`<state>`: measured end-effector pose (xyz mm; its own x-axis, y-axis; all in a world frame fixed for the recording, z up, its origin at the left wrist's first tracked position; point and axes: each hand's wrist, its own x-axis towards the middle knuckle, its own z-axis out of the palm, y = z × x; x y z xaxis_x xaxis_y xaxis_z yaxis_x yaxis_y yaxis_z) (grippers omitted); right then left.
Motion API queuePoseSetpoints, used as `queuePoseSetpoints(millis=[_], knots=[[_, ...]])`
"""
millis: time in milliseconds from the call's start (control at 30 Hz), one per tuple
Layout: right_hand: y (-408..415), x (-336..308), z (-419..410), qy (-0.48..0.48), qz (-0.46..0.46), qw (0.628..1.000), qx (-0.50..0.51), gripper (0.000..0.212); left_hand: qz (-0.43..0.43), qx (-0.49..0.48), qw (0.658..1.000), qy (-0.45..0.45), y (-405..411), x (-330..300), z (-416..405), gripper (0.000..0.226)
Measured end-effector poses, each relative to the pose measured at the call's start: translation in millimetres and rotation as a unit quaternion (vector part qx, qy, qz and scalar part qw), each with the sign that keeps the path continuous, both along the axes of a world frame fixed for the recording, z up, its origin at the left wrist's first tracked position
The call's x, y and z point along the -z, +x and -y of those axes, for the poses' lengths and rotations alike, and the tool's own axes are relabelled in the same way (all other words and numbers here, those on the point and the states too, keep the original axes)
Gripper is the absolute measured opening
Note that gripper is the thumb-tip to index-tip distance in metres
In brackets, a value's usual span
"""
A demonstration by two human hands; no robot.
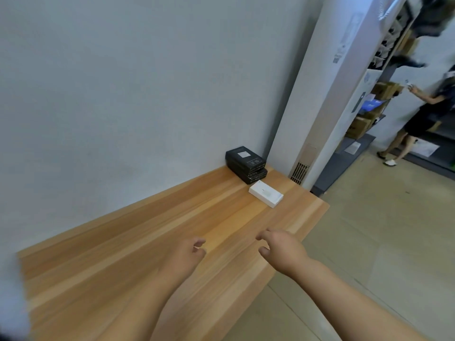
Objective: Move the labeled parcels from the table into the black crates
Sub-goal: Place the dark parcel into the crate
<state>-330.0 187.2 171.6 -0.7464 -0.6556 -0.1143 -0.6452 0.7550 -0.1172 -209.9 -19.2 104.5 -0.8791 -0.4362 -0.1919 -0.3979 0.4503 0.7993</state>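
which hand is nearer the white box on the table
Right. The right hand hovers over the table's near edge, roughly in line with the white box farther along the table. The left hand is level with it but farther to the left. Neither touches the box.

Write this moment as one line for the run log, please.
left hand: empty, over wooden table | right hand: empty | two stacked black boxes, white box: far corner, untouched | crates: unseen

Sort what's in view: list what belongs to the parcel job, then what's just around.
Job: black boxes stacked at the table's far end; white box beside them; table; left hand and right hand, both holding nothing.

Around: white cabinet; shelves; another person.
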Motion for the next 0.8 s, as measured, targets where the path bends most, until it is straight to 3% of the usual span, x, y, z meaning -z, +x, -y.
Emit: queuePoseSetpoints(millis=[233,533,800], knots=[[-80.9,22.3,13.3,0.019,0.041,0.999,0.004,0.036,0.044,-0.004,0.999,-0.016,-65.8,13.0,19.3,0.049],[-192.2,54.8,42.0,-0.003,0.094,0.996,-0.008,0.035,0.075,-0.052,0.996,-0.007,-129.5,26.4,30.3,0.045],[-344.6,84.6,53.5,-0.025,0.142,0.989,-0.004,0.033,0.107,-0.081,0.99,-0.04,-248.3,36.3,24.1,0.046]])
